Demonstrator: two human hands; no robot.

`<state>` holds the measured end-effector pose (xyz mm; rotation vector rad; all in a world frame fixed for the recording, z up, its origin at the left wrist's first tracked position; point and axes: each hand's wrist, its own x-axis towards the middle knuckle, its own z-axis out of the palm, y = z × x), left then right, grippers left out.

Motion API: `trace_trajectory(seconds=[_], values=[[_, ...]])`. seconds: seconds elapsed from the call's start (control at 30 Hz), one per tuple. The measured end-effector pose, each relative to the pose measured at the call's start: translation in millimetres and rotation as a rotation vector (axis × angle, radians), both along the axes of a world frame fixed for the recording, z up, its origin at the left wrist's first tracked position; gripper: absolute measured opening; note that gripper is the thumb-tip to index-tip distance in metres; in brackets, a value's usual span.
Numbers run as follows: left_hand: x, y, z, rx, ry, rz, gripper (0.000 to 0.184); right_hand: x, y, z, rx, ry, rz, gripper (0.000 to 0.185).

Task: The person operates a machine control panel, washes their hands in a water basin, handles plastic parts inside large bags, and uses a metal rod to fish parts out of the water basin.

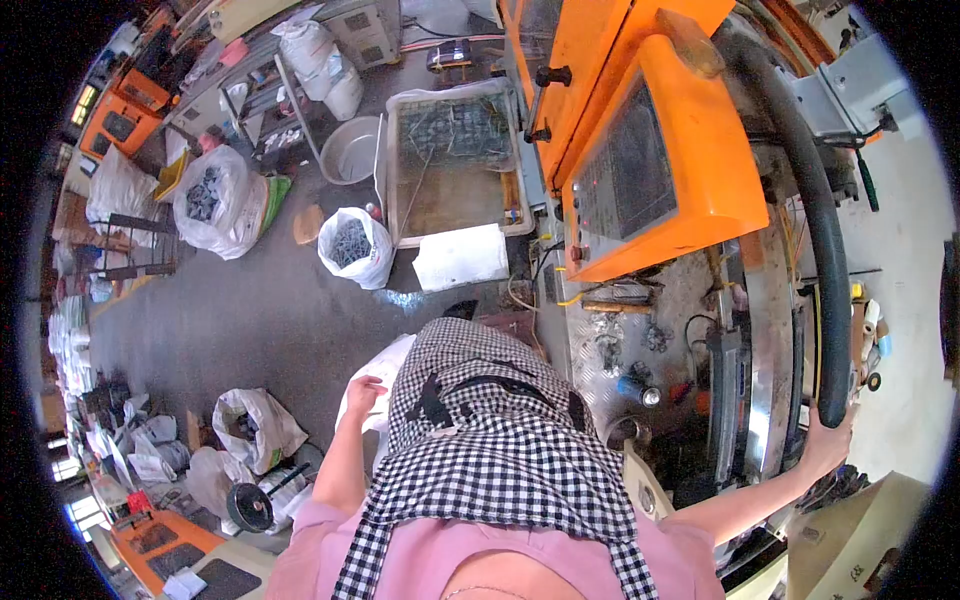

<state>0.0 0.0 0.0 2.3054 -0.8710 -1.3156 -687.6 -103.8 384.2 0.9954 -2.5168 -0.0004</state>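
Note:
My right hand (pixel 828 446) is stretched out to the far right, at the lower end of a thick black hose-like tube (pixel 822 290). Fingers show on both sides of that end, so the hand looks closed around it; the palm side is hidden. My left hand (pixel 368 394) hangs beside the checked apron (pixel 500 440), its fingers loosely apart and nothing visible in them. Just behind the left hand lies something white (pixel 392 365), partly covered by the apron; whether the fingers touch it I cannot tell.
An orange machine control panel (pixel 690 180) juts out ahead. A water-filled tray (pixel 392 170), a white bucket (pixel 350 150) and a bag of grey parts (pixel 355 255) stand on the floor ahead. More sacks (pixel 222 215) line the left. Metal machine rails (pixel 770 360) run along the right.

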Motion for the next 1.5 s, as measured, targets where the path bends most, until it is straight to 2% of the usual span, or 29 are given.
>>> trace_trajectory(seconds=[0.07,0.17,0.2,0.23,0.3,0.37,0.4,0.43,0.5,0.53,0.6,0.7,0.73,0.8,0.83,0.87,0.93,0.97,1.0,1.07,1.13,1.17,1.23,1.27,1.3,1.33,1.37,1.4,1.5], values=[[12,-2,-2,0.067,-0.028,0.055,0.02,0,10,5,-0.009,0.12,0.042,0.062],[37,-45,-59,0.031,0.013,0.058,0.019,-7,-1,-12,0.048,0.217,-0.008,0.06],[48,-55,-65,0.016,-0.007,0.067,0.018,15,-10,-8,0.128,0.143,-0.134,0.059],[51,-75,-66,-0.015,0.106,0.126,0.021,10,-11,-17,0.078,0.269,-0.1,0.058],[48,-102,-71,-0.056,0.164,0.072,0.024,26,-17,-11,0.106,0.147,-0.198,0.059],[63,-119,-107,-0.108,0.313,0.141,0.025,17,-15,-18,0.071,0.228,-0.229,0.061],[65,-126,-113,-0.093,0.245,0.051,0.025,16,-16,-17,0.068,0.189,-0.263,0.065],[75,-131,-140,-0.133,0.325,0.1,0.024,7,-15,-24,0.04,0.234,-0.267,0.067],[102,-131,-187,-0.181,0.401,0.0,0.023,-4,-10,-30,-0.01,0.296,-0.278,0.066],[108,-140,-203,-0.127,0.347,0.041,0.024,-17,-8,-34,-0.051,0.28,-0.271,0.063],[133,-139,-236,-0.044,0.468,0.133,0.026,-16,-10,-34,-0.012,0.226,-0.293,0.059],[139,-140,-236,0.069,0.404,0.132,0.027,-10,-14,-31,0.008,0.173,-0.401,0.058],[141,-137,-235,0.051,0.373,-0.039,0.026,-6,-18,-43,0.006,0.174,-0.411,0.058],[143,-146,-220,0.077,0.376,-0.024,0.025,11,-24,-81,-0.131,0.794,-0.443,0.057],[142,-151,-212,0.109,0.39,0.007,0.024,70,-50,-94,-0.176,0.713,-0.609,0.057],[148,-157,-215,0.112,0.447,0.043,0.024,92,-62,-118,-0.248,0.76,-0.532,0.055],[153,-174,-209,0.055,0.398,0.035,0.024,112,-92,-201,-0.81,0.415,0.312,0.056],[157,-180,-208,0.002,0.338,0.04,0.024,171,-119,-228,-1.013,-0.067,0.399,0.063],[169,-179,-226,-0.105,0.364,0.068,0.023,187,-140,-274,-1.103,-0.366,0.461,0.073],[170,-175,-219,-0.085,0.364,0.113,0.023,238,-175,-318,-1.072,-0.646,0.544,0.094],[171,-171,-210,-0.103,0.41,0.142,0.023,273,-206,-321,-1.004,-0.617,0.58,0.108],[172,-166,-211,-0.074,0.374,0.124,0.023,276,-221,-326,-1.166,-0.614,0.6,0.109],[170,-152,-209,0.011,0.263,0.088,0.023,280,-233,-326,-1.206,-0.415,0.49,0.093],[169,-146,-208,0.062,0.191,0.069,0.023,280,-236,-326,-1.208,-0.408,0.488,0.093],[190,-141,-229,0.271,0.488,0.209,0.021,281,-240,-328,-1.281,-0.44,0.427,0.092],[198,-110,-271,0.017,0.542,0.26,0.021,281,-243,-329,-1.354,-0.473,0.363,0.091],[219,-95,-307,0.081,-0.001,-0.335,0.024,280,-245,-332,-1.359,-0.469,0.363,0.091],[219,-90,-306,0.081,-0.154,-0.472,0.024,279,-247,-334,-1.412,-0.492,0.396,0.087],[212,-85,-312,0.134,0.022,-0.222,0.025,279,-248,-334,-1.433,-0.468,0.411,0.083]])
